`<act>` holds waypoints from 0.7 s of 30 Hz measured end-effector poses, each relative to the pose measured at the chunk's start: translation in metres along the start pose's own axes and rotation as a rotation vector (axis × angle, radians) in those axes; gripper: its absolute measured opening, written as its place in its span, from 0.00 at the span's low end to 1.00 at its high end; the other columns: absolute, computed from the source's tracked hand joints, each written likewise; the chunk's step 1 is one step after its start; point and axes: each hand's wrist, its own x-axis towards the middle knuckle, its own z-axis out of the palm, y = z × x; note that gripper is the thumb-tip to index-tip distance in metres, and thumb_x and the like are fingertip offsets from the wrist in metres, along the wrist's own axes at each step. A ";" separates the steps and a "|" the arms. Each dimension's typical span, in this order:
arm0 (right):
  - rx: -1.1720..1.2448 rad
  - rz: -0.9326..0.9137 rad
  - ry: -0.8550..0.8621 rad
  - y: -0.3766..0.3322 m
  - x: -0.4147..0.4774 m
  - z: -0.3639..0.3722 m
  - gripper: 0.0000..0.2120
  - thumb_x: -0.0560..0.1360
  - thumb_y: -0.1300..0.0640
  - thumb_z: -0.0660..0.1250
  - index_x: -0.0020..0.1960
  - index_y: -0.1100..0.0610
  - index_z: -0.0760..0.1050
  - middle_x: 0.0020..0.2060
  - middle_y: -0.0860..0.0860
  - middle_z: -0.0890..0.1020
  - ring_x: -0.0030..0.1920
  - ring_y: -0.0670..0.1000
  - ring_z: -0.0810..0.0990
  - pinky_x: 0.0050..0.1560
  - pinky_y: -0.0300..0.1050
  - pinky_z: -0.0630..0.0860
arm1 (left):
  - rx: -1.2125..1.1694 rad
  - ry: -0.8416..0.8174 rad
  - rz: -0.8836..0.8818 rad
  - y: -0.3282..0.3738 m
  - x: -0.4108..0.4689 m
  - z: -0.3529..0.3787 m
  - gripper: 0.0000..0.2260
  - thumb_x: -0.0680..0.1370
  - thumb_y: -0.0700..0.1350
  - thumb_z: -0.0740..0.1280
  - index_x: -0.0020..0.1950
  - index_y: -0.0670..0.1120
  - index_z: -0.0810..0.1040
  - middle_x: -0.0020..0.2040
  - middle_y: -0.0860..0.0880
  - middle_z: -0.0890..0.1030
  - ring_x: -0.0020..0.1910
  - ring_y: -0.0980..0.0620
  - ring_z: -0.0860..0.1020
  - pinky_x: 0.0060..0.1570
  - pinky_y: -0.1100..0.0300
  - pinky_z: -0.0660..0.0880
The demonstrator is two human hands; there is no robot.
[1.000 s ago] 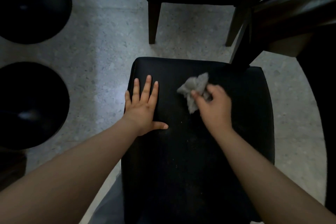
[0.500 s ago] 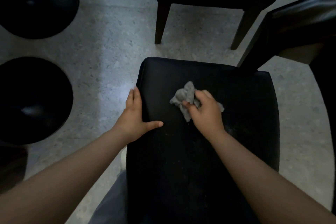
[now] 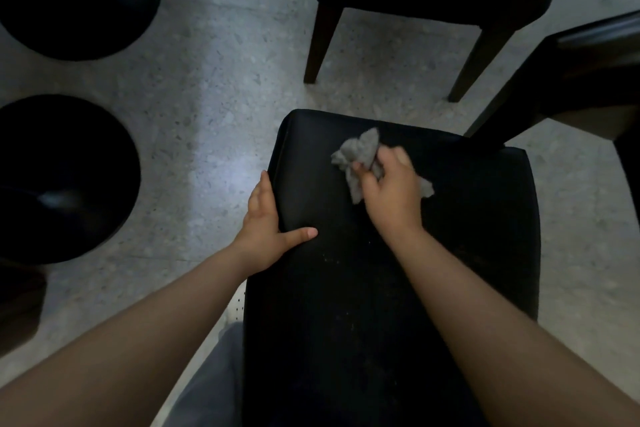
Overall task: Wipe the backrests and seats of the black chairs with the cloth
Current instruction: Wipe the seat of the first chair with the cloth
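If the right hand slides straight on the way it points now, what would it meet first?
Probably the far edge of the seat, just beyond the cloth the right hand grips; past it, perhaps the next chair's leg.

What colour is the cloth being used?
Plain grey: the crumpled grey cloth stands out against the black chair seat in the head view.
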 end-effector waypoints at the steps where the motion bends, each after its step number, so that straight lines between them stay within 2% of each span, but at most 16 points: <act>1: 0.032 -0.049 -0.073 -0.001 -0.009 -0.001 0.12 0.77 0.52 0.67 0.60 0.51 0.77 0.50 0.48 0.74 0.48 0.44 0.75 0.50 0.40 0.74 | -0.003 0.003 0.002 0.000 0.000 0.000 0.57 0.70 0.56 0.76 0.78 0.52 0.31 0.80 0.48 0.42 0.78 0.48 0.47 0.76 0.49 0.53; 3: 0.035 -0.092 -0.117 -0.001 -0.012 -0.008 0.11 0.76 0.52 0.69 0.58 0.50 0.79 0.47 0.47 0.75 0.45 0.42 0.75 0.44 0.36 0.71 | -0.007 0.004 0.002 -0.001 0.000 0.000 0.57 0.70 0.57 0.76 0.78 0.52 0.32 0.80 0.48 0.42 0.78 0.48 0.48 0.76 0.49 0.53; 5: 0.006 -0.027 0.016 -0.001 0.007 -0.019 0.08 0.77 0.51 0.68 0.56 0.50 0.78 0.49 0.48 0.76 0.45 0.42 0.75 0.43 0.35 0.70 | -0.009 0.003 0.000 0.000 0.001 0.000 0.57 0.69 0.57 0.76 0.78 0.52 0.31 0.79 0.49 0.43 0.78 0.48 0.48 0.76 0.48 0.54; 7: -0.051 0.082 0.158 0.002 0.035 -0.028 0.09 0.79 0.48 0.65 0.54 0.51 0.77 0.53 0.50 0.76 0.49 0.45 0.75 0.46 0.39 0.72 | -0.006 -0.005 -0.001 0.001 0.002 0.000 0.57 0.69 0.57 0.76 0.77 0.52 0.31 0.79 0.49 0.43 0.78 0.48 0.49 0.76 0.48 0.54; 10: -0.153 0.192 0.148 -0.001 0.061 -0.016 0.15 0.79 0.42 0.61 0.52 0.53 0.77 0.54 0.53 0.75 0.52 0.51 0.76 0.49 0.47 0.74 | -0.010 -0.017 -0.010 0.000 0.002 0.000 0.57 0.69 0.57 0.76 0.77 0.53 0.31 0.79 0.50 0.43 0.78 0.47 0.49 0.76 0.47 0.54; 13: -0.101 0.119 0.145 -0.013 0.043 0.010 0.13 0.79 0.44 0.62 0.51 0.52 0.78 0.51 0.50 0.75 0.49 0.49 0.76 0.52 0.50 0.77 | -0.008 -0.020 -0.021 -0.002 0.004 0.000 0.58 0.69 0.58 0.76 0.77 0.55 0.30 0.79 0.50 0.42 0.78 0.46 0.49 0.76 0.46 0.54; 16: 0.027 -0.020 0.029 -0.018 0.012 0.019 0.08 0.78 0.49 0.66 0.52 0.52 0.79 0.47 0.48 0.74 0.45 0.45 0.75 0.49 0.42 0.74 | -0.005 -0.020 -0.029 -0.002 0.004 0.001 0.58 0.69 0.58 0.76 0.77 0.54 0.30 0.79 0.50 0.42 0.78 0.47 0.49 0.76 0.47 0.54; 18: 0.038 -0.086 -0.081 -0.019 0.007 0.009 0.04 0.77 0.51 0.67 0.49 0.50 0.80 0.44 0.47 0.74 0.43 0.43 0.74 0.44 0.39 0.71 | -0.004 -0.019 -0.031 -0.002 0.003 0.000 0.58 0.69 0.58 0.76 0.77 0.55 0.30 0.79 0.49 0.42 0.78 0.47 0.48 0.76 0.47 0.54; 21: 0.001 -0.066 0.018 -0.018 0.030 -0.012 0.04 0.78 0.51 0.66 0.50 0.50 0.79 0.48 0.48 0.76 0.45 0.43 0.75 0.46 0.37 0.71 | -0.008 -0.023 -0.028 -0.002 0.004 0.001 0.58 0.69 0.58 0.76 0.77 0.54 0.31 0.79 0.49 0.42 0.78 0.46 0.48 0.76 0.47 0.53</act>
